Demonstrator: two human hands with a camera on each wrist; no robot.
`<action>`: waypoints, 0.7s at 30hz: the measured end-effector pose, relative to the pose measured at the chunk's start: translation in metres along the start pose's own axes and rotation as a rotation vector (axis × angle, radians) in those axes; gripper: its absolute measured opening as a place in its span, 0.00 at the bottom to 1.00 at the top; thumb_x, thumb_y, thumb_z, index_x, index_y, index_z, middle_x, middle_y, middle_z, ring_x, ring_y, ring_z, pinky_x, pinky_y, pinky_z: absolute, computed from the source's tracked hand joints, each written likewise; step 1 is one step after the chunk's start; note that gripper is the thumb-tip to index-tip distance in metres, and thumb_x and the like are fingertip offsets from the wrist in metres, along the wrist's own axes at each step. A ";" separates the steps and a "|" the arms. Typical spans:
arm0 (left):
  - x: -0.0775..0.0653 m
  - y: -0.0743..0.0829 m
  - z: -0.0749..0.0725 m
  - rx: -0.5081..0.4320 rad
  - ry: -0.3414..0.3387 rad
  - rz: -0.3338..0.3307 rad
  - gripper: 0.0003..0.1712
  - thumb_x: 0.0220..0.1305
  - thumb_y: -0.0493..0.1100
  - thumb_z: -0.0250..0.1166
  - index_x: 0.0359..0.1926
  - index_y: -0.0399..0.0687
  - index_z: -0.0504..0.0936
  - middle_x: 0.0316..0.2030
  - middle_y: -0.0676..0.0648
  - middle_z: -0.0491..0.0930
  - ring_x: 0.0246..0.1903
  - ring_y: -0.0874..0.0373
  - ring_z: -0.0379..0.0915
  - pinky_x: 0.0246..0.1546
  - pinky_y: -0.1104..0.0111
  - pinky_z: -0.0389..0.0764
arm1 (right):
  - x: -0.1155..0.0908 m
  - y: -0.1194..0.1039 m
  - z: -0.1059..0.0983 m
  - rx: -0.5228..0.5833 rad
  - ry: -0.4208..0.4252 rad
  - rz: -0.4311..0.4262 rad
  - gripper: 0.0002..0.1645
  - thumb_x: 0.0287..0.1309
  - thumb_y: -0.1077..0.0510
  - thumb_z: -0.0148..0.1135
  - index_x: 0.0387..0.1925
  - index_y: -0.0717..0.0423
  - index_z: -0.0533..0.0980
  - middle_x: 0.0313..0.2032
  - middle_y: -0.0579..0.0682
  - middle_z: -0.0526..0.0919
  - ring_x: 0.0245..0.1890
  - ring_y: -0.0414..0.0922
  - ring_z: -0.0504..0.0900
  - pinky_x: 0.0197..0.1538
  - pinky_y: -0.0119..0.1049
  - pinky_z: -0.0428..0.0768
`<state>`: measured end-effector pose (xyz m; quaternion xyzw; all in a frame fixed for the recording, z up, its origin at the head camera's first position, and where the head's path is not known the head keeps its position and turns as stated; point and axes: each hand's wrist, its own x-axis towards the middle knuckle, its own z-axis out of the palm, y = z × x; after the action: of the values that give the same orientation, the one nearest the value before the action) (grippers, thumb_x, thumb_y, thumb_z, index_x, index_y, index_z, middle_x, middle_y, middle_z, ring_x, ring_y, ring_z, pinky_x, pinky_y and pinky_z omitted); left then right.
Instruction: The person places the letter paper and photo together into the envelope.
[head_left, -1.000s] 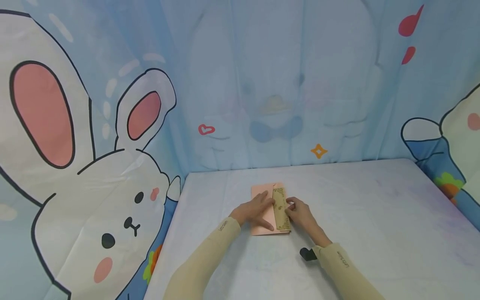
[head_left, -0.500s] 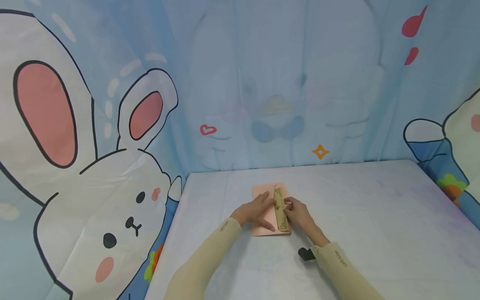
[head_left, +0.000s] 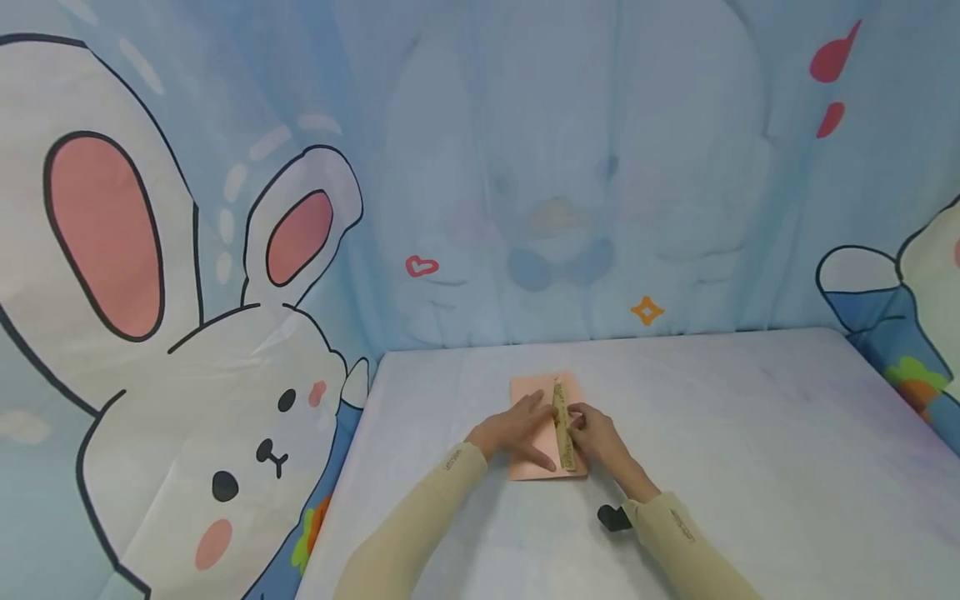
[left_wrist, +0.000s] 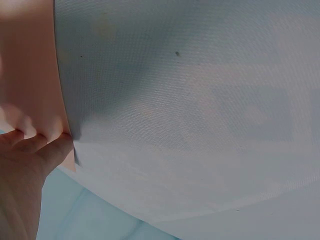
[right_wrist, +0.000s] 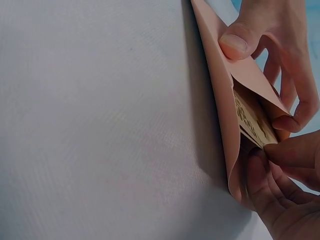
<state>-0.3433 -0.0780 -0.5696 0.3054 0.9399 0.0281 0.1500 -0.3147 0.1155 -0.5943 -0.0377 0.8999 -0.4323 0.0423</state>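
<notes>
A pale pink paper envelope [head_left: 527, 388] lies on the white-covered table, its mouth facing right. Partly inside it is a cream card [head_left: 562, 427] with a gold pattern; only a narrow strip shows in the head view. My left hand [head_left: 517, 427] rests on the envelope with fingers spread. In the right wrist view, its thumb presses the upper panel and a fingertip touches the raised lip of the mouth. My right hand [head_left: 600, 435] pinches the card's outer edge between thumb and fingers, right at the opening. The card's inner part is hidden by the envelope [right_wrist: 212, 55].
The white tablecloth [head_left: 720, 417] spreads around the envelope. Behind the table hangs a blue curtain [head_left: 480, 167] printed with cartoon rabbits. A black musical-note shape [head_left: 613, 517] shows beside the right cuff.
The card has slid left, deeper into the envelope, so its visible strip is narrower. My right hand has moved slightly left with it, while my left hand stays on the envelope.
</notes>
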 end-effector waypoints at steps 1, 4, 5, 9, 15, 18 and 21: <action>0.000 0.001 0.001 -0.006 -0.002 0.002 0.63 0.47 0.80 0.66 0.79 0.69 0.50 0.81 0.47 0.38 0.80 0.51 0.39 0.70 0.53 0.67 | -0.001 0.002 0.000 -0.002 -0.003 0.001 0.25 0.65 0.66 0.59 0.63 0.70 0.70 0.37 0.58 0.83 0.30 0.43 0.79 0.31 0.33 0.77; 0.000 0.001 0.005 -0.008 0.000 -0.002 0.63 0.46 0.81 0.66 0.79 0.70 0.49 0.81 0.48 0.38 0.80 0.52 0.39 0.70 0.53 0.68 | -0.003 0.006 0.002 0.000 -0.009 -0.010 0.26 0.65 0.67 0.59 0.63 0.70 0.70 0.37 0.58 0.83 0.31 0.43 0.79 0.32 0.34 0.77; 0.000 0.001 0.006 -0.005 0.005 -0.003 0.63 0.46 0.81 0.66 0.79 0.70 0.49 0.81 0.48 0.38 0.80 0.52 0.39 0.70 0.53 0.68 | -0.003 0.007 0.003 0.000 -0.009 -0.014 0.26 0.65 0.66 0.59 0.63 0.70 0.70 0.38 0.57 0.83 0.31 0.43 0.79 0.32 0.34 0.77; 0.001 0.001 0.007 0.005 0.013 -0.002 0.63 0.46 0.81 0.66 0.79 0.71 0.49 0.81 0.48 0.38 0.80 0.52 0.40 0.69 0.53 0.69 | -0.002 0.008 0.005 0.007 -0.012 -0.022 0.26 0.65 0.66 0.60 0.63 0.69 0.70 0.37 0.57 0.83 0.31 0.43 0.79 0.33 0.34 0.77; 0.000 0.002 0.003 0.017 0.010 0.001 0.63 0.47 0.80 0.66 0.79 0.71 0.48 0.82 0.48 0.37 0.80 0.52 0.39 0.69 0.54 0.69 | 0.000 0.003 0.006 0.018 -0.016 -0.016 0.26 0.65 0.67 0.59 0.63 0.69 0.70 0.38 0.57 0.83 0.32 0.44 0.79 0.34 0.36 0.78; -0.001 0.002 0.002 0.025 0.016 0.004 0.62 0.47 0.80 0.65 0.78 0.71 0.49 0.81 0.48 0.38 0.80 0.51 0.40 0.68 0.54 0.71 | 0.001 0.002 0.006 0.017 -0.008 -0.039 0.26 0.64 0.67 0.59 0.62 0.70 0.70 0.37 0.58 0.84 0.33 0.45 0.80 0.35 0.37 0.79; -0.001 0.001 0.001 0.035 0.016 0.014 0.61 0.48 0.81 0.65 0.77 0.70 0.51 0.81 0.47 0.39 0.80 0.50 0.41 0.66 0.53 0.72 | 0.002 0.002 0.007 0.024 0.008 -0.063 0.25 0.63 0.68 0.60 0.61 0.70 0.71 0.37 0.59 0.84 0.33 0.46 0.81 0.35 0.38 0.79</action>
<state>-0.3414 -0.0781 -0.5699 0.3143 0.9393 0.0152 0.1370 -0.3162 0.1109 -0.6000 -0.0638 0.8931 -0.4446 0.0253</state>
